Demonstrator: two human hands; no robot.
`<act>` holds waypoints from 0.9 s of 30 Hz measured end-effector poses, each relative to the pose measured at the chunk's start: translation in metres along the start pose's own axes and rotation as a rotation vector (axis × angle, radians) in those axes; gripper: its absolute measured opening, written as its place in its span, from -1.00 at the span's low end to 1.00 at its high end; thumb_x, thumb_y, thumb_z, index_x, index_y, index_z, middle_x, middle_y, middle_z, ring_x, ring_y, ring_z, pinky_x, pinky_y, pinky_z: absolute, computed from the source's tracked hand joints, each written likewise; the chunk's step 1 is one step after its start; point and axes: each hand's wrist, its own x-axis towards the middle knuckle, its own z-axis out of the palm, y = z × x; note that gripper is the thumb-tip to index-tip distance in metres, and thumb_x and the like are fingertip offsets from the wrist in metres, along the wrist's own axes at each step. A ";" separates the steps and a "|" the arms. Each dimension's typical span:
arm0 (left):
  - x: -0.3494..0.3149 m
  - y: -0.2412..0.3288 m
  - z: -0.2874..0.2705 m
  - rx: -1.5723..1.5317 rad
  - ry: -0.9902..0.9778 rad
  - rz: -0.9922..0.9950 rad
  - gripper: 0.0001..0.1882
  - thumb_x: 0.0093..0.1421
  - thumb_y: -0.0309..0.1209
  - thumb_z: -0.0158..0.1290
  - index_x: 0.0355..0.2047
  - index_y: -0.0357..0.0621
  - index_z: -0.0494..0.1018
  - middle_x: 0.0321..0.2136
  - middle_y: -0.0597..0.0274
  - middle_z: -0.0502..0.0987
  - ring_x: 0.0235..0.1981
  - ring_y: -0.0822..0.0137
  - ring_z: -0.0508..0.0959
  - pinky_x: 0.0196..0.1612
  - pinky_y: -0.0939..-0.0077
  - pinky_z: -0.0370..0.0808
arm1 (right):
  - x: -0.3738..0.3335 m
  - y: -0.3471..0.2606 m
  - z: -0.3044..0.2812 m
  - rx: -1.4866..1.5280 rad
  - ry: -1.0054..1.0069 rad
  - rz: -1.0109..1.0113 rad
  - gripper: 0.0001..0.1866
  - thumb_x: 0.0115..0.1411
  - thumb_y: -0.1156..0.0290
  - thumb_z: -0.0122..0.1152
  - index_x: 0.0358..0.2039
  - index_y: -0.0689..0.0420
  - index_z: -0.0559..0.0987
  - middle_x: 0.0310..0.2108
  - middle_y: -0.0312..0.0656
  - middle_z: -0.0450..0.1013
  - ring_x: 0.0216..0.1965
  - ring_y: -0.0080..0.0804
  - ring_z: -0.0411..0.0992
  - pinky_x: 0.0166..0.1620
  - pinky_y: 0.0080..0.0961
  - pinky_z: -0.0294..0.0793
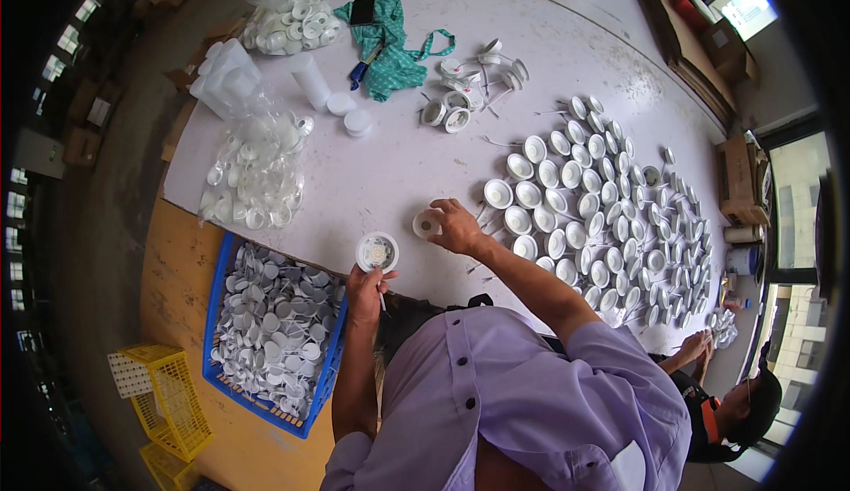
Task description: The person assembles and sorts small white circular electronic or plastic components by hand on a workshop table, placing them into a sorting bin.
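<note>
My left hand (364,294) grips a round white downlight housing (378,251) by its underside, near the table's front edge. Its open face is turned up, showing a pale circuit board inside the rim, and a short white wire hangs beside my fingers. To the right, my right hand (457,228) has its fingers closed on the edge of a translucent, cup-like disc (426,224) with a small hole in the middle. That disc is low over the tabletop; whether it touches is unclear. Many similar white downlights (571,173) with wires stand in rows to the right.
A blue basket (212,349) of white discs sits front left, near yellow crates (181,402). Plastic bags of white parts (257,168), stacked translucent discs (310,81) and a teal cloth (394,61) with a phone lie farther back. Another person (722,411) works at the right.
</note>
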 end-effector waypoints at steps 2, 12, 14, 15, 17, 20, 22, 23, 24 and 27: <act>0.001 0.001 0.001 0.005 -0.005 0.003 -0.65 0.17 -0.52 -0.09 0.00 -0.22 0.30 -0.16 0.19 0.49 -0.33 0.27 0.59 -0.52 0.64 0.28 | -0.001 0.001 -0.002 0.100 -0.024 0.034 -0.29 -0.12 0.17 0.38 0.08 0.12 0.40 0.10 -0.10 0.27 0.11 -0.10 0.22 0.17 -0.29 0.25; 0.005 0.000 0.009 -0.024 0.011 0.021 -0.75 0.18 -0.51 -0.08 -0.12 -0.29 0.35 -0.27 0.18 0.52 -0.39 0.37 0.61 -0.55 0.74 0.28 | 0.002 -0.002 0.000 0.012 0.009 0.033 -0.29 -0.14 0.18 0.40 0.05 0.16 0.42 0.06 -0.09 0.31 0.09 -0.10 0.24 0.16 -0.29 0.26; 0.008 -0.006 -0.003 0.016 0.007 -0.021 -0.67 0.16 -0.51 -0.08 -0.03 -0.23 0.31 -0.22 0.17 0.50 -0.37 0.29 0.59 -0.54 0.66 0.27 | 0.000 -0.003 -0.001 0.044 0.062 0.022 -0.31 -0.14 0.21 0.41 0.04 0.16 0.43 0.04 -0.08 0.33 0.08 -0.10 0.26 0.14 -0.29 0.28; 0.009 -0.006 -0.004 0.015 0.008 -0.022 -0.67 0.16 -0.51 -0.08 -0.03 -0.23 0.31 -0.22 0.17 0.50 -0.37 0.29 0.59 -0.54 0.66 0.27 | -0.001 -0.004 -0.002 0.043 0.061 0.023 -0.31 -0.14 0.21 0.41 0.04 0.16 0.43 0.04 -0.08 0.33 0.08 -0.10 0.26 0.14 -0.29 0.28; 0.010 -0.008 -0.005 0.021 0.004 -0.015 -0.68 0.17 -0.50 -0.08 -0.04 -0.26 0.32 -0.24 0.16 0.51 -0.40 0.33 0.58 -0.57 0.69 0.25 | -0.004 -0.005 -0.004 0.129 0.134 -0.024 -0.33 -0.13 0.25 0.41 0.03 0.17 0.43 0.03 -0.06 0.34 0.05 -0.09 0.29 0.11 -0.29 0.33; 0.010 -0.005 0.000 0.074 -0.002 0.007 -0.68 0.18 -0.48 -0.09 -0.05 -0.29 0.32 -0.24 0.15 0.52 -0.43 0.38 0.58 -0.58 0.72 0.23 | -0.008 -0.012 -0.017 0.198 0.189 -0.026 -0.33 -0.12 0.26 0.41 0.04 0.18 0.43 0.03 -0.04 0.34 0.03 -0.05 0.31 0.07 -0.29 0.38; 0.012 -0.002 0.009 0.097 0.017 0.018 -0.71 0.19 -0.46 -0.07 -0.10 -0.32 0.35 -0.30 0.16 0.53 -0.46 0.42 0.58 -0.59 0.73 0.23 | -0.014 -0.022 -0.032 0.253 0.211 -0.030 -0.32 -0.12 0.26 0.42 0.04 0.18 0.42 0.03 -0.03 0.34 0.03 -0.04 0.31 0.06 -0.29 0.39; 0.012 -0.001 0.013 0.120 0.037 0.031 -0.73 0.19 -0.44 -0.05 -0.14 -0.35 0.39 -0.36 0.18 0.54 -0.50 0.46 0.57 -0.60 0.73 0.23 | -0.016 -0.027 -0.040 0.306 0.234 -0.035 -0.32 -0.12 0.26 0.42 0.04 0.18 0.42 0.03 -0.03 0.34 0.03 -0.04 0.31 0.05 -0.28 0.40; 0.013 0.000 0.016 0.122 0.037 0.028 -0.73 0.19 -0.44 -0.05 -0.14 -0.35 0.39 -0.36 0.18 0.54 -0.50 0.46 0.57 -0.60 0.73 0.23 | -0.019 -0.032 -0.045 0.309 0.233 -0.032 -0.32 -0.12 0.26 0.42 0.04 0.18 0.42 0.03 -0.03 0.34 0.03 -0.04 0.31 0.05 -0.28 0.40; 0.014 0.003 0.024 0.216 0.013 0.059 -0.69 0.20 -0.36 0.00 -0.14 -0.35 0.39 -0.36 0.18 0.55 -0.52 0.47 0.56 -0.60 0.72 0.23 | -0.023 -0.050 -0.058 0.322 0.207 -0.222 -0.29 -0.13 0.29 0.44 0.06 0.17 0.40 0.02 0.00 0.33 0.04 -0.04 0.30 0.04 -0.25 0.41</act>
